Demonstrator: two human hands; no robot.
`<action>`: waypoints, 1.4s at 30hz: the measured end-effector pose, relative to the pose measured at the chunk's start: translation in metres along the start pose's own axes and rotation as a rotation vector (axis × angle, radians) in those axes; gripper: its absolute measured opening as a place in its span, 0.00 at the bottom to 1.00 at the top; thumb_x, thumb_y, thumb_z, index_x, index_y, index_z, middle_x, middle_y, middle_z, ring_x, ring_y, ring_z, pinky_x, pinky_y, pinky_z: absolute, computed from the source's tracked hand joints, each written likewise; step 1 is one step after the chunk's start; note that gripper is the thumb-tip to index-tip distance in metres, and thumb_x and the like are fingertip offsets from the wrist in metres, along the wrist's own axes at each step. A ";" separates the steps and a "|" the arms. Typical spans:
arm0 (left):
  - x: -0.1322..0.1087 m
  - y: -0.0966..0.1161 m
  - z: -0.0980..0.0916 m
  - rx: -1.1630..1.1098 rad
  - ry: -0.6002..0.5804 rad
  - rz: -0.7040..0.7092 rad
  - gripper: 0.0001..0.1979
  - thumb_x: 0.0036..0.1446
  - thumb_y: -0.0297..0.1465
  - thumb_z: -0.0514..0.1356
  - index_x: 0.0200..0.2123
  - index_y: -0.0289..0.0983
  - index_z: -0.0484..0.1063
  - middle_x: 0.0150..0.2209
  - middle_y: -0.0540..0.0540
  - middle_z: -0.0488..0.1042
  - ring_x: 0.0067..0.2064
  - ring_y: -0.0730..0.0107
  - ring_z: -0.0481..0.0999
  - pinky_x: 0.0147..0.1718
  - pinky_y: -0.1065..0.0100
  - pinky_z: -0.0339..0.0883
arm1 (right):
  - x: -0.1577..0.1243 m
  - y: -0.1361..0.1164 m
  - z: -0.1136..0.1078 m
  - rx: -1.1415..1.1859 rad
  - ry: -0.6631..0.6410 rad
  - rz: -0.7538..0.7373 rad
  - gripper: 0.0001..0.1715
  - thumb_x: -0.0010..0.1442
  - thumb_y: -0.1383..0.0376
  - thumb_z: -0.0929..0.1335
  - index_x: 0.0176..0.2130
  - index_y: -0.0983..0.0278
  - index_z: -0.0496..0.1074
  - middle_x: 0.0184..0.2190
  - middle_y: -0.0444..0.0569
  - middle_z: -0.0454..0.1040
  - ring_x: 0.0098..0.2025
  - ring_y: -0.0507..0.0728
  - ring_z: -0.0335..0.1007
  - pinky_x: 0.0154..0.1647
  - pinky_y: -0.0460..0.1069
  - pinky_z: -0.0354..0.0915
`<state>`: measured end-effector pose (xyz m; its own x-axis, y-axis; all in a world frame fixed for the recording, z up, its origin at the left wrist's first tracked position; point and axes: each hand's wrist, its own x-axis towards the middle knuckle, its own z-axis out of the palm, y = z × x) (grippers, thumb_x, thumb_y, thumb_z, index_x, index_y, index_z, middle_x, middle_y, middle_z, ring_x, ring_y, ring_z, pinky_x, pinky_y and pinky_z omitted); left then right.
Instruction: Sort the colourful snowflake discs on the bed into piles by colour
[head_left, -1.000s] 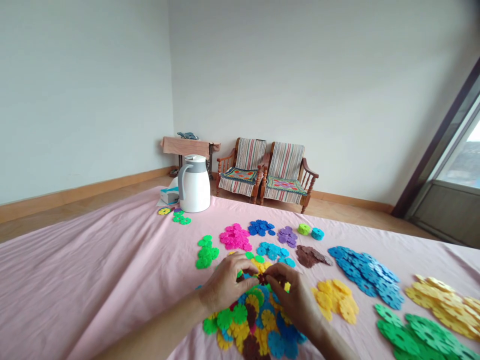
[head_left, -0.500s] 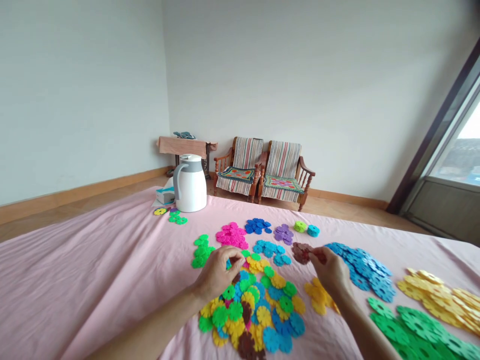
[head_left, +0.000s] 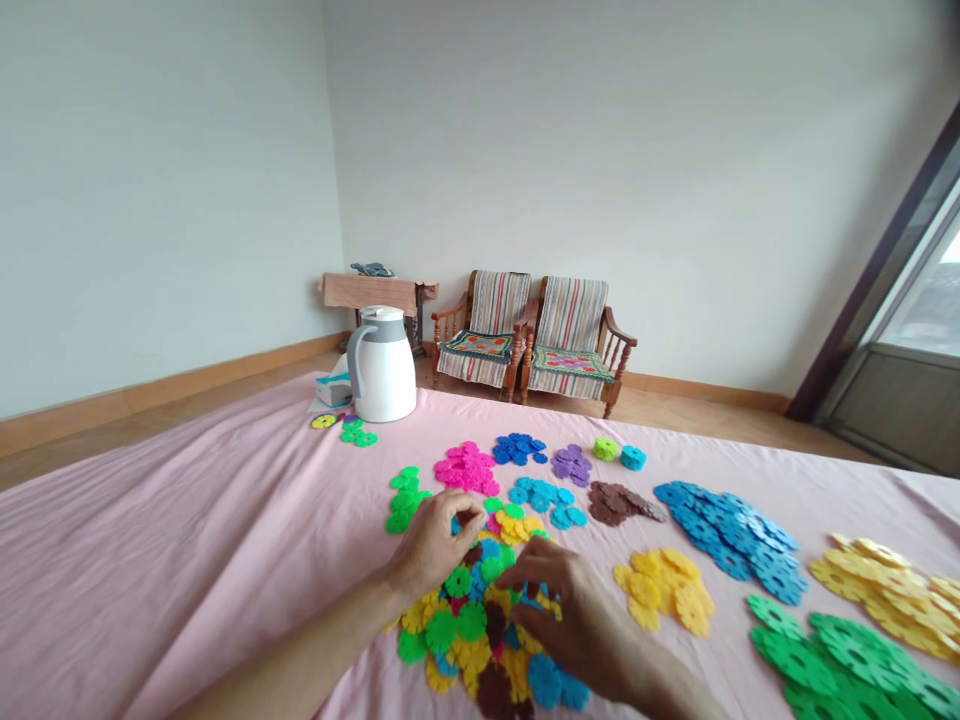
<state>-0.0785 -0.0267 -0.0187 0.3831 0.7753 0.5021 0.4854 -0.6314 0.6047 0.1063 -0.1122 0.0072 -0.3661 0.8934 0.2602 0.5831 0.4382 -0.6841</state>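
A mixed heap of flat plastic snowflake discs, green, yellow, blue and brown, lies on the pink cloth near me. My left hand rests at the heap's far left edge, fingers curled and pinched together on the discs; what it holds is hidden. My right hand lies over the right side of the heap, fingers bent down onto blue and yellow discs, and I cannot tell whether it grips one. Sorted piles sit beyond: brown discs, a yellow pile, light blue discs.
More sorted piles lie around: blue, green, yellow, pink, dark blue, purple, small green. A white jug and a tissue box stand at the far edge. Two wooden chairs stand behind.
My right hand has come back from the brown pile to the mixed heap near me. The left hand has stayed at the heap's left edge.
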 end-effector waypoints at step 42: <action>-0.001 0.001 0.002 -0.014 -0.034 -0.009 0.10 0.56 0.27 0.54 0.25 0.35 0.70 0.27 0.49 0.74 0.31 0.72 0.71 0.33 0.74 0.62 | -0.001 0.109 -0.063 -0.174 0.685 0.452 0.16 0.49 0.57 0.64 0.32 0.64 0.73 0.29 0.54 0.78 0.32 0.62 0.74 0.31 0.52 0.65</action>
<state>-0.0766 -0.0281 -0.0196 0.4054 0.7807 0.4756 0.4781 -0.6245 0.6176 0.2162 -0.0595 -0.0242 0.4189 0.8243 0.3809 0.6918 -0.0180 -0.7219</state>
